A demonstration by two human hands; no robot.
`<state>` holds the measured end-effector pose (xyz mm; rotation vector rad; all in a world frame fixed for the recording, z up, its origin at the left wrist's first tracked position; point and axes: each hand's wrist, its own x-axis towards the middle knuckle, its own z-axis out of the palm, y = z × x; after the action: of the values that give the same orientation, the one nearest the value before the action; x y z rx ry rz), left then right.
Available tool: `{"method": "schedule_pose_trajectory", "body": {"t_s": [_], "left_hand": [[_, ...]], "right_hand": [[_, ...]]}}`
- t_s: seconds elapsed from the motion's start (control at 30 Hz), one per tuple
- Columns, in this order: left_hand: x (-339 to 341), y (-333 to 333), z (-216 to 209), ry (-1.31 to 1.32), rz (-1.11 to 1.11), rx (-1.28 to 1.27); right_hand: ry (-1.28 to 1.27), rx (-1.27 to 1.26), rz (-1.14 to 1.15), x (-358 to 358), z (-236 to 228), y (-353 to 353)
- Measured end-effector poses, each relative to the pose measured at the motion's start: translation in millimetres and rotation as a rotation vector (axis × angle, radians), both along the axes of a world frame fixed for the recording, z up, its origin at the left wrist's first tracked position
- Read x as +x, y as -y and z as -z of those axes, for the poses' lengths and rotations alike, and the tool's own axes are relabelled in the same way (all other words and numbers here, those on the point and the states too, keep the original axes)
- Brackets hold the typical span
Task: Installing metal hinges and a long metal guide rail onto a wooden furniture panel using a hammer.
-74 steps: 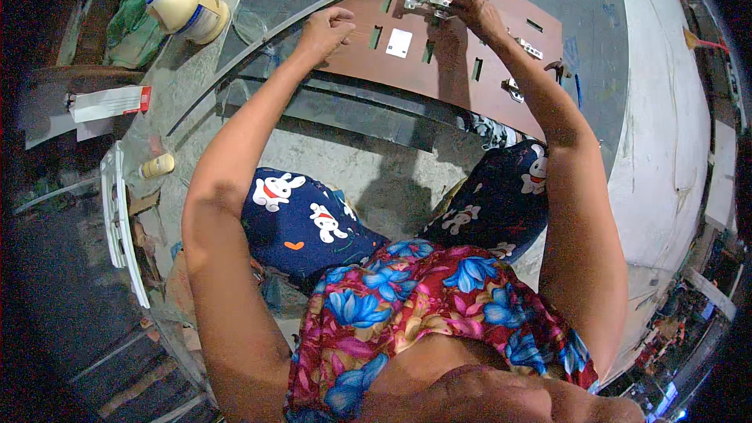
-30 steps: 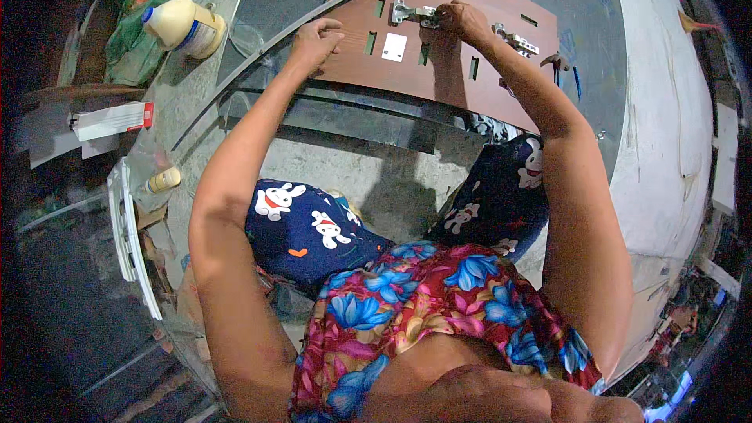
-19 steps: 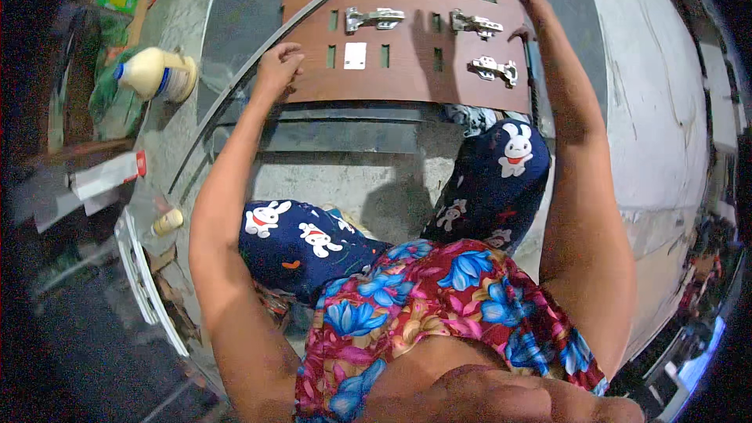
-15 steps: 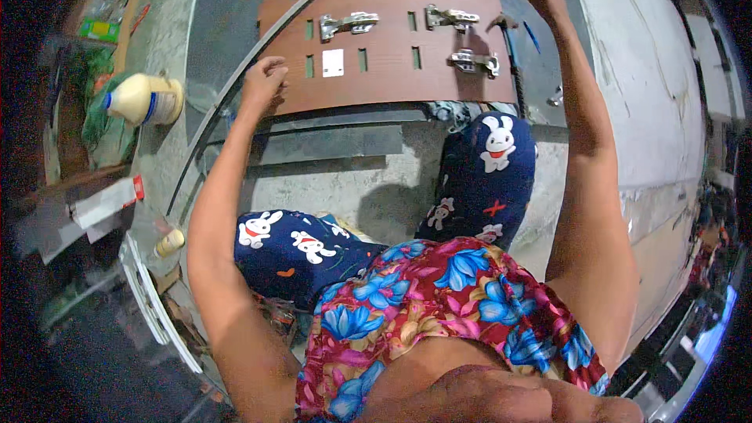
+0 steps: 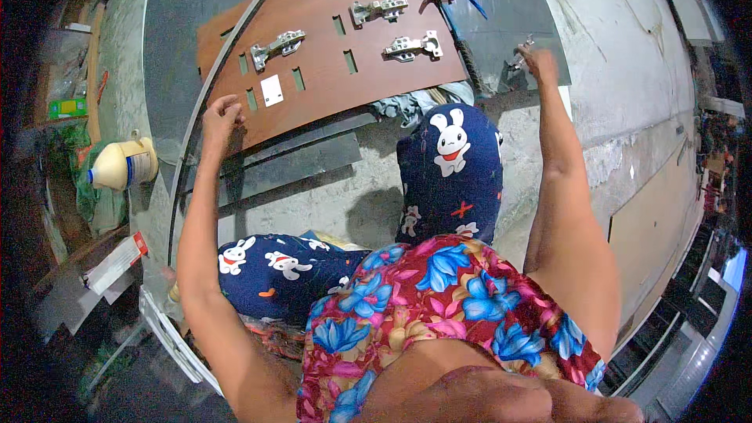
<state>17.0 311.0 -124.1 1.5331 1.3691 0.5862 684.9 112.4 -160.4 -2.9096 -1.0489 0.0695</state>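
A brown wood-look panel with slots cut in it lies tilted on a dark grey board. Metal cabinet hinges lie on it: one toward the left, another at the upper right, a third below that. My left hand is at the panel's near left edge, fingers curled together; whatever is between them is hidden. Off the panel's right side, my right hand has its fingertips closed at a small shiny metal piece on the grey board. A white card-like plate lies on the panel.
A hammer lies along the panel's right edge, with a blue pen beyond it. A long thin strip crosses the panel's left side. On the far left stands a cream jug. Bundled cloth sits by my knee.
My right hand has come down from beyond the hammer to the small metal piece. My left hand stays by the panel's left edge. The whole view has shifted and turned.
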Motion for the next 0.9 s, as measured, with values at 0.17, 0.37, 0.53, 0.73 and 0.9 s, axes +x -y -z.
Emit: {"method": "schedule_pose_trajectory", "body": {"t_s": [0.17, 0.37, 0.53, 0.73, 0.9], "left_hand": [[5.0, 0.5, -5.1, -0.056, -0.003, -0.016], [44.3, -3.2, -0.2, 0.066, 0.029, -0.043], [-15.4, 2.5, -6.3, -0.025, -0.127, -0.121], [14.6, -7.5, -6.5, -0.28, 0.104, 0.403], [38.6, 6.6, -44.8, -0.088, 0.19, 0.515]], "right_hand": [[-0.088, 0.138, 0.13, -9.3, 40.1, 11.2], [-0.234, 0.352, 0.019, 103.6, 57.1, 74.8], [-1.113, 0.97, 0.211, -27.9, 39.0, -9.6], [-1.061, 0.356, -0.51, -167.5, -119.7, -98.3], [-1.115, -0.044, -0.999, -306.1, -154.0, -159.6]]}}
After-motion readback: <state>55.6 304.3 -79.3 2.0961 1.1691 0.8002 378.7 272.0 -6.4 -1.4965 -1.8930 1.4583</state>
